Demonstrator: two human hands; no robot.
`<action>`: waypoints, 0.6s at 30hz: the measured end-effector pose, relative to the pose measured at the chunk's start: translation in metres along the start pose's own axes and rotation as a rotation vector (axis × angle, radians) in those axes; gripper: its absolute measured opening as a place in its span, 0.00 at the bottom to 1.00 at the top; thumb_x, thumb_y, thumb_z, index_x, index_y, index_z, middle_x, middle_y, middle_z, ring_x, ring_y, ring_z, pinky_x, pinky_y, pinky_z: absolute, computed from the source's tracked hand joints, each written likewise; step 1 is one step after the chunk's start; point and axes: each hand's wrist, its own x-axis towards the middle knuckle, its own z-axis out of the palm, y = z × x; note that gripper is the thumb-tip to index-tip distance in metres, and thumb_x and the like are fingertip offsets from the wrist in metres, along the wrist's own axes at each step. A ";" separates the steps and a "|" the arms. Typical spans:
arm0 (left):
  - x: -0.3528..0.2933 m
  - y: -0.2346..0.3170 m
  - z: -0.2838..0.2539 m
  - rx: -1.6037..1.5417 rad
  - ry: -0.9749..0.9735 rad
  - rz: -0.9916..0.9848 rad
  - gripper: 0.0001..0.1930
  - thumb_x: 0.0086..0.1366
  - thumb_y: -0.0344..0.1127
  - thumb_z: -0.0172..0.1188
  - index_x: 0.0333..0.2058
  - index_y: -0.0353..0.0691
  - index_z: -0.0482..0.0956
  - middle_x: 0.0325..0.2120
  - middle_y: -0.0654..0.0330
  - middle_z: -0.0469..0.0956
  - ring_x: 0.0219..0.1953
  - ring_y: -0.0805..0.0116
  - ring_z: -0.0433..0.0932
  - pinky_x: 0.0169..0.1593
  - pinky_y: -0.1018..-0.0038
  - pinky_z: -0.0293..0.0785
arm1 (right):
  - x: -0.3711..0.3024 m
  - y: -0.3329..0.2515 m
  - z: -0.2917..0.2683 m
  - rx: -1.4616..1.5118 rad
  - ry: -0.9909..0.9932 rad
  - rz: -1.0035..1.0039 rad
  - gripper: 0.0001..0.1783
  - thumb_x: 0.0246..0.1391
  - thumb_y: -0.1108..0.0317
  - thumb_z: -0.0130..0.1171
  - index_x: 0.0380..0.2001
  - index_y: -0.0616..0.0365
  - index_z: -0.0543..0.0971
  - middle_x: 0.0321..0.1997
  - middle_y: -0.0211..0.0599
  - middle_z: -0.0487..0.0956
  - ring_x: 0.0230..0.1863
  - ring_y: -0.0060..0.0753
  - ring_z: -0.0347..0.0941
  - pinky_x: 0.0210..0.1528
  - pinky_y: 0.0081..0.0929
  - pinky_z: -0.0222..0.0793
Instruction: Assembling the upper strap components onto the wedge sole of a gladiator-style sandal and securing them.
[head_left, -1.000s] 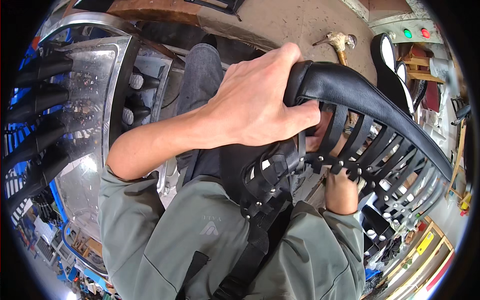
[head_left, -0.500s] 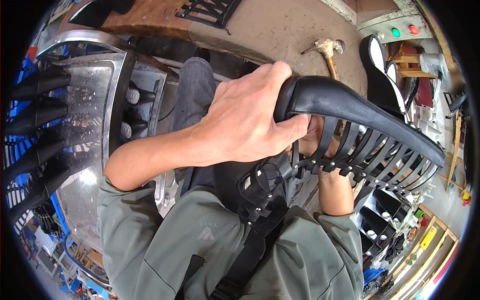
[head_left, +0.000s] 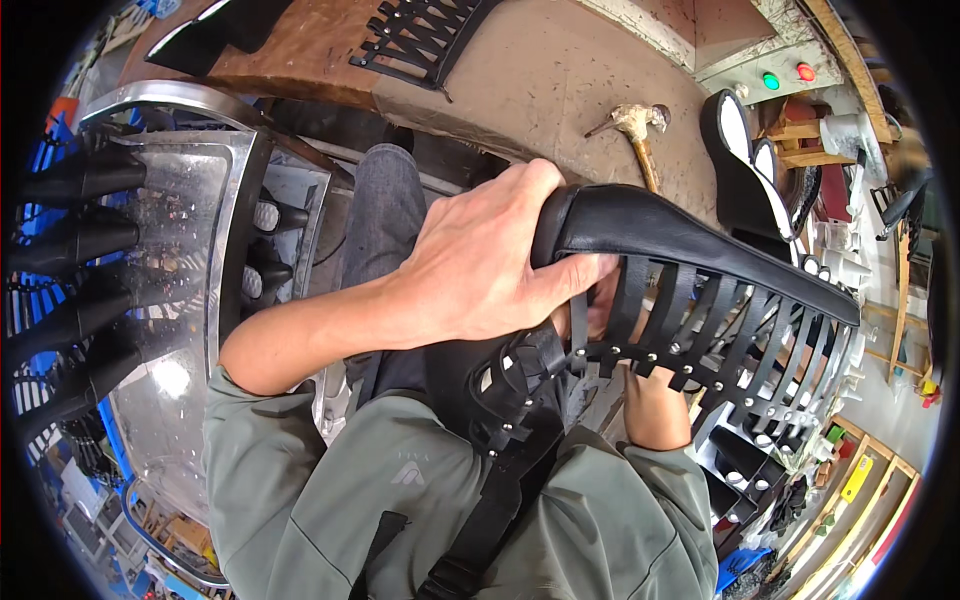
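Note:
In front of my chest is a black strappy leather boot [head_left: 700,240], its solid smooth part uppermost and a row of riveted straps hanging below. My left hand [head_left: 480,260] is closed round its left end, thumb along the near side. Behind the straps, my right hand [head_left: 603,297] is closed on the same end from underneath; most of its fingers are hidden. A second black piece with studded straps [head_left: 510,390] lies against my body, below my left hand.
Beyond the boot is a worktable [head_left: 540,80] with a hammer [head_left: 640,130], a black strappy piece [head_left: 415,40] and a black sole-shaped piece with white lining [head_left: 735,150]. A metal-framed rack [head_left: 235,230] stands left, black boots [head_left: 80,240] beside it. Wooden racking [head_left: 865,480] is at right.
The boot, with both hands on it, has shifted slightly left and lower in view. The table and hammer also sit a little differently, as the view has turned. Both grips look the same.

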 end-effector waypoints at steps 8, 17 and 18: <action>0.018 -0.018 0.008 -0.274 -0.008 -0.120 0.23 0.54 0.45 0.62 0.42 0.33 0.71 0.36 0.50 0.77 0.38 0.57 0.78 0.43 0.66 0.71 | 0.018 -0.004 0.004 0.038 -0.094 -0.089 0.19 0.61 0.59 0.54 0.45 0.66 0.73 0.40 0.39 0.79 0.37 0.31 0.78 0.35 0.26 0.76; 0.027 -0.159 0.108 -1.563 -0.325 0.257 0.26 0.62 0.50 0.57 0.48 0.33 0.72 0.45 0.49 0.74 0.53 0.60 0.70 0.58 0.65 0.66 | 0.100 0.033 -0.052 -0.657 -0.207 -0.283 0.44 0.50 0.34 0.57 0.56 0.62 0.70 0.53 0.35 0.72 0.57 0.28 0.61 0.60 0.31 0.57; 0.003 -0.123 0.113 -1.412 -0.285 0.352 0.25 0.61 0.49 0.58 0.48 0.33 0.71 0.43 0.50 0.74 0.53 0.59 0.70 0.58 0.63 0.66 | 0.094 0.021 -0.047 -0.724 -0.230 -0.267 0.42 0.48 0.35 0.59 0.53 0.61 0.72 0.50 0.33 0.73 0.54 0.26 0.63 0.57 0.29 0.60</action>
